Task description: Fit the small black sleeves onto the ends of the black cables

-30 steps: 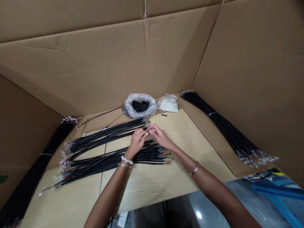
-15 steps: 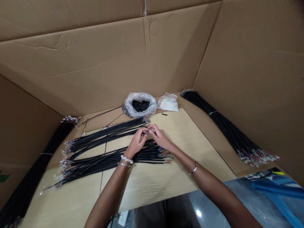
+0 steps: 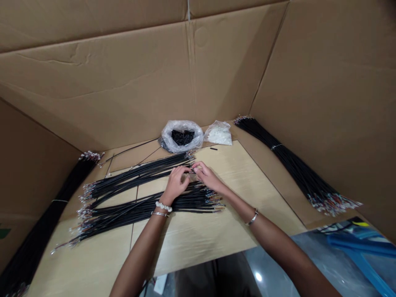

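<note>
My left hand (image 3: 176, 183) and my right hand (image 3: 208, 177) meet fingertip to fingertip over the wooden table (image 3: 198, 243). Both pinch the end of a thin black cable (image 3: 189, 170) between them; the small part at its tip is too tiny to name. Below my hands lies a bundle of black cables (image 3: 145, 208) with coloured wire ends. A second bundle of black cables (image 3: 139, 175) lies just behind, fanning to the left.
A clear bag of small black parts (image 3: 182, 136) and a bag of white parts (image 3: 219, 134) stand at the back. Tied black cable bundles lean along the right cardboard wall (image 3: 293, 169) and the left one (image 3: 46, 222). Cardboard walls enclose the table. A blue object (image 3: 365, 247) lies lower right.
My hands have stayed in place over the bundles; the fingers shifted slightly around the cable end. Nothing else moved.
</note>
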Tool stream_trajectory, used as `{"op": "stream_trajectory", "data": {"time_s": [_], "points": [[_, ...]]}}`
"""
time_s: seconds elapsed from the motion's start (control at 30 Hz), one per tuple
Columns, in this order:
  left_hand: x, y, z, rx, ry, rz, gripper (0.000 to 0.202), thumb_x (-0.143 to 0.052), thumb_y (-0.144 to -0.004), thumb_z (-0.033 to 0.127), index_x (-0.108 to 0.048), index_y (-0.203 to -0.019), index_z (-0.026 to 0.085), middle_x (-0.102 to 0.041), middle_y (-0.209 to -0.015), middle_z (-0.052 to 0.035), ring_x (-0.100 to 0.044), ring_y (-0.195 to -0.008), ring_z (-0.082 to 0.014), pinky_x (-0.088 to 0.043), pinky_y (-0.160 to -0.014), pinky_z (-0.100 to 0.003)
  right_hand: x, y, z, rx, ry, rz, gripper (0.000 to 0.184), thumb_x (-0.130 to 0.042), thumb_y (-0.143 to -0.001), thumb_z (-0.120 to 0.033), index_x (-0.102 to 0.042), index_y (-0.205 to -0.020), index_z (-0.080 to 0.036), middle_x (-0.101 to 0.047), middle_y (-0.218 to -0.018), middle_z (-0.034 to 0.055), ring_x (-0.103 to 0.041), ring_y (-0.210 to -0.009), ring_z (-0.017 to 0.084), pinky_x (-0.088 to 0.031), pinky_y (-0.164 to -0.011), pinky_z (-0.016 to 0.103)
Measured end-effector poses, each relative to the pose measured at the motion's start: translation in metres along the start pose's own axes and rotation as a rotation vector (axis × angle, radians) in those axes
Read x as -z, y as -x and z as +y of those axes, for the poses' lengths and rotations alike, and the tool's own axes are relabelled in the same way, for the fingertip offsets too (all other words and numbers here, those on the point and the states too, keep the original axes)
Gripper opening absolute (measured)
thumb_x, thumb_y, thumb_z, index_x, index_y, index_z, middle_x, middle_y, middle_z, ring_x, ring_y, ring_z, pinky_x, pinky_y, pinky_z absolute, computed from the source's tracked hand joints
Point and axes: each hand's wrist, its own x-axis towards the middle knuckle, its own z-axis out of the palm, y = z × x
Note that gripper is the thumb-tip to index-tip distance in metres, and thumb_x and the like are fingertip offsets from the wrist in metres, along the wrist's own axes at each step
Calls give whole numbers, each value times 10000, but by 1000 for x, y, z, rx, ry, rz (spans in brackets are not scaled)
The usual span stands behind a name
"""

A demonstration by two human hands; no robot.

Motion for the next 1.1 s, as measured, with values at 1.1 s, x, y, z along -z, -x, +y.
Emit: {"op": "stream_trajectory", "data": {"time_s": [1.1], "points": [[-5,1,-6,0,200,-33,345,-462,-898,385,-598,-1108,148,-612,-1094,-38,-606,-978,-34,-498,-880,-130,19,2,-4,195,466,-44,188,-565,-886,-340,-643,-898,-169,-537,-883,32,-521,-848,144,-375,-769,254]]}}
